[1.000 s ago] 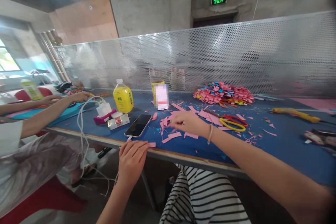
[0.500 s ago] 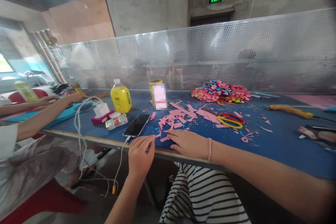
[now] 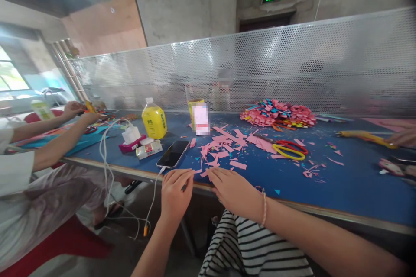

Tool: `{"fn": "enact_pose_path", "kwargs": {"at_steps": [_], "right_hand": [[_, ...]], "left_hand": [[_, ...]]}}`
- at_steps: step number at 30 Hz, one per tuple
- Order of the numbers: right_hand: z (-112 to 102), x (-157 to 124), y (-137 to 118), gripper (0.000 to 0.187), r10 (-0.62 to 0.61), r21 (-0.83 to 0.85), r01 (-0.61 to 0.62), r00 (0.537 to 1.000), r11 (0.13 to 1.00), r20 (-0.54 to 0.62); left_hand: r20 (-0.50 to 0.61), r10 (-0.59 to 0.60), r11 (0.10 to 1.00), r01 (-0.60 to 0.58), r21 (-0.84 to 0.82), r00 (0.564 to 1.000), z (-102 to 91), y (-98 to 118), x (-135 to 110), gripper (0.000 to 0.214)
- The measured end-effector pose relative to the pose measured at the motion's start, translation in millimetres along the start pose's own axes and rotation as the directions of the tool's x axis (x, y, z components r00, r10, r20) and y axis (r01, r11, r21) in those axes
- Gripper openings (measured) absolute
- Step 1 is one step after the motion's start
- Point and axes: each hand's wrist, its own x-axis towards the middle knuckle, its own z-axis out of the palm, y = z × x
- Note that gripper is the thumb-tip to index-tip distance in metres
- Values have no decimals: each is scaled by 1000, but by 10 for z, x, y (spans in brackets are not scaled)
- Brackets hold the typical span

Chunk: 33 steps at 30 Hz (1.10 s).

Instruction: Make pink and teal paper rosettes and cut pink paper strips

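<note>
Near the table's front edge, my left hand (image 3: 177,190) has its fingers pressed together, with a narrow pink paper strip (image 3: 198,171) at their tips. My right hand (image 3: 233,189) is beside it, palm down, fingers stretched out toward the left over the edge. Small pink scraps touch or lie just under its fingertips; the thumb is hidden. Beyond both hands spreads a loose pile of pink paper scraps (image 3: 224,143). Red-and-yellow-handled scissors (image 3: 290,150) lie to the right of the pile, partly over a pink sheet. A phone (image 3: 173,154) on its cable lies left of the scraps.
A yellow drink bottle (image 3: 154,121), tissue pack (image 3: 131,143) and small white box (image 3: 148,149) stand left. Paper pompoms (image 3: 276,113) sit by the perforated screen (image 3: 266,65). A yellow-handled tool (image 3: 365,137) is at right near another person's hand (image 3: 404,136). A co-worker's arms (image 3: 61,136) reach in at left.
My right hand has drawn back slightly toward the edge and tilted up, uncovering a pink piece and a blue scrap. My left hand stays nearly in place. Another hand has appeared at the far right.
</note>
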Motion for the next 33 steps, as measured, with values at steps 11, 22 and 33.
{"fn": "enact_pose_path", "kwargs": {"at_steps": [11,22,33], "right_hand": [[2,-85,21,24,-131,81,132,991,988,-8],[10,-122,38,17,64,260,-6,975,966,-215],[-152,-188,72,14,188,316,-61,901,947,-390]], "left_hand": [[14,-116,979,117,-170,993,-16,0,26,13],[243,-107,919,189,-345,964,94,196,125,15],[586,152,968,0,-251,796,185,193,167,25]]}}
